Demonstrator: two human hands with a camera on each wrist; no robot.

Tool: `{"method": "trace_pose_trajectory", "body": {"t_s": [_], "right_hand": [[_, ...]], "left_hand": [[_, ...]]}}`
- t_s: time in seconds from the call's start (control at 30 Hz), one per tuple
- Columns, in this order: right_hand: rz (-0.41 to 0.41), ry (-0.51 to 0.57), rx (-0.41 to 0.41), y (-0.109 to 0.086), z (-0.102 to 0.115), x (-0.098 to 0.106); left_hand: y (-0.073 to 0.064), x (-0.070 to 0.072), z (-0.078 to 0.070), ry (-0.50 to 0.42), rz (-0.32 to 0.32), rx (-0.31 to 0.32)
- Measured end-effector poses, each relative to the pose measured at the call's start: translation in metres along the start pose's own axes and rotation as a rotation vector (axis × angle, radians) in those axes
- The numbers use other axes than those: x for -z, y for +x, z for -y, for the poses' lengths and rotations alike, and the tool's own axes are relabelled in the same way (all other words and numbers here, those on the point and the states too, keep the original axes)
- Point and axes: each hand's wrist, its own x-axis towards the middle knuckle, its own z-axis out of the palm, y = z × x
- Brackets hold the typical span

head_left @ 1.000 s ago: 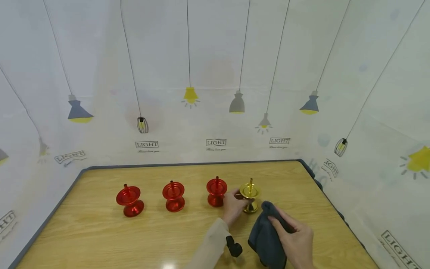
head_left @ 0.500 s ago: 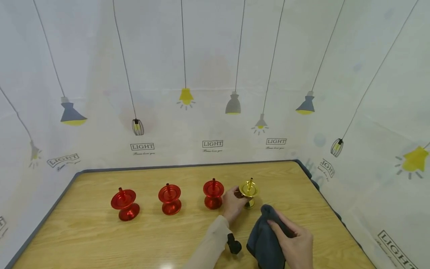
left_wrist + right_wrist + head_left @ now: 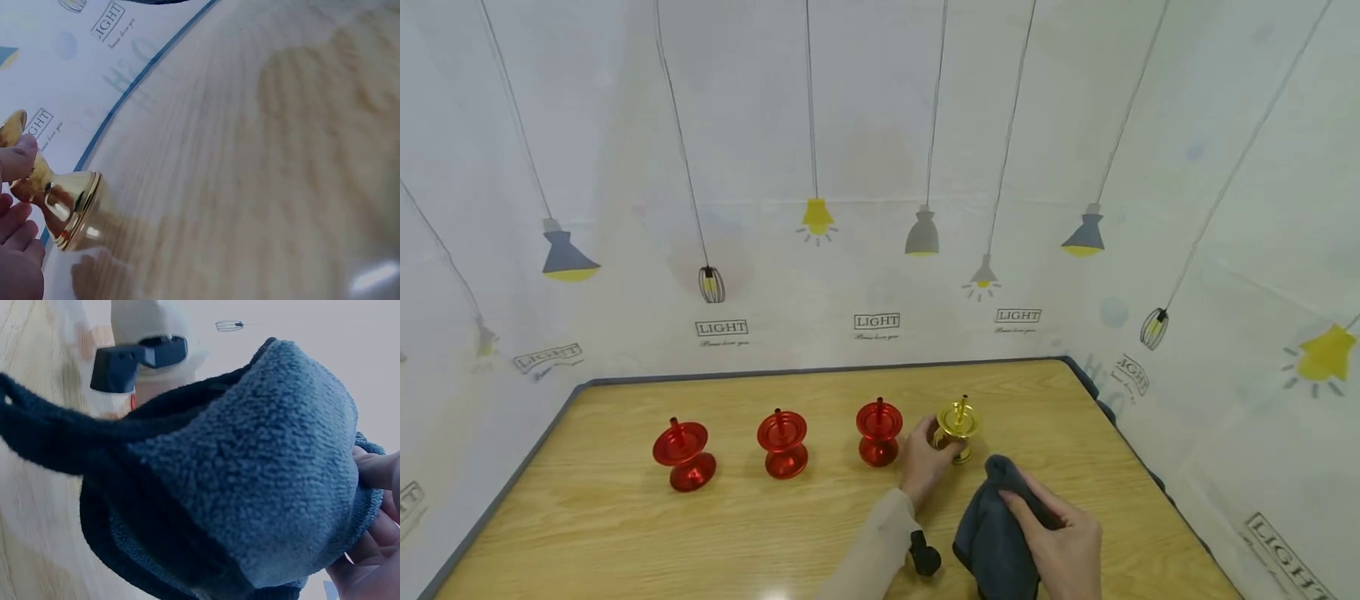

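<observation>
A shiny gold candle holder (image 3: pixel 957 425), with a wide dish, a thin central post and a flared foot, is near the table's back right. My left hand (image 3: pixel 925 463) grips it below the dish. In the left wrist view, thumb and fingers lie around the waist of the gold candle holder (image 3: pixel 65 197), its foot tilted close over the table. Over the near right part of the table, my right hand (image 3: pixel 1066 537) pinches a dark blue-grey cloth (image 3: pixel 1000 533), which hangs down from the fingers. Soft pile and a dark edging show on the cloth (image 3: pixel 269 469) in the right wrist view.
Left of the gold one, a red candle holder (image 3: pixel 878 452), a second red candle holder (image 3: pixel 786 461) and a third red candle holder (image 3: pixel 692 472) stand in a row on the wooden table (image 3: pixel 662 542). A lamp-printed white curtain (image 3: pixel 880 275) surrounds the table's edges.
The gold candle holder, in my left hand, has shifted slightly toward the back compared with the red ones and leans a little right. My right hand keeps the cloth in place. The view has shifted slightly.
</observation>
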Motion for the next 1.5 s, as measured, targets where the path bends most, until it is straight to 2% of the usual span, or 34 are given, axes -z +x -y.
{"method": "trace_pose_trajectory", "body": {"t_s": [0.17,0.27,0.4,0.53,0.63,0.73,0.87,0.97,1.23,1.33,1.5], "right_hand": [[-0.008,0.007,0.013,0.000,0.000,0.000],[-0.010,0.015,0.022,-0.001,-0.001,0.000],[-0.015,0.006,0.025,0.000,-0.004,0.003],[-0.026,-0.025,0.011,0.001,-0.005,0.005],[-0.026,-0.031,0.004,0.001,-0.003,0.005],[-0.029,-0.033,0.014,0.001,-0.002,0.004],[-0.034,-0.020,0.033,-0.001,0.000,-0.001],[-0.022,0.000,0.044,-0.003,0.001,-0.005],[0.037,0.047,0.032,-0.011,0.008,-0.019],[0.059,0.048,0.004,-0.013,0.011,-0.022],[0.078,0.038,-0.023,-0.015,0.015,-0.026]], "left_hand": [[-0.015,0.009,-0.003,0.037,0.033,0.026],[-0.028,0.017,-0.004,0.050,0.094,0.051],[-0.046,0.027,-0.006,0.027,0.187,0.065],[-0.059,0.038,-0.013,0.005,0.210,0.050],[-0.066,0.050,-0.018,-0.015,0.156,0.040],[-0.066,0.061,-0.020,-0.040,0.037,0.049],[-0.056,0.071,-0.017,-0.041,-0.116,0.050],[-0.045,0.076,-0.014,-0.014,-0.185,0.034],[-0.018,0.086,-0.007,0.084,-0.233,0.044],[-0.014,0.090,-0.004,0.145,-0.249,0.032],[-0.013,0.097,0.003,0.179,-0.260,0.020]]}}
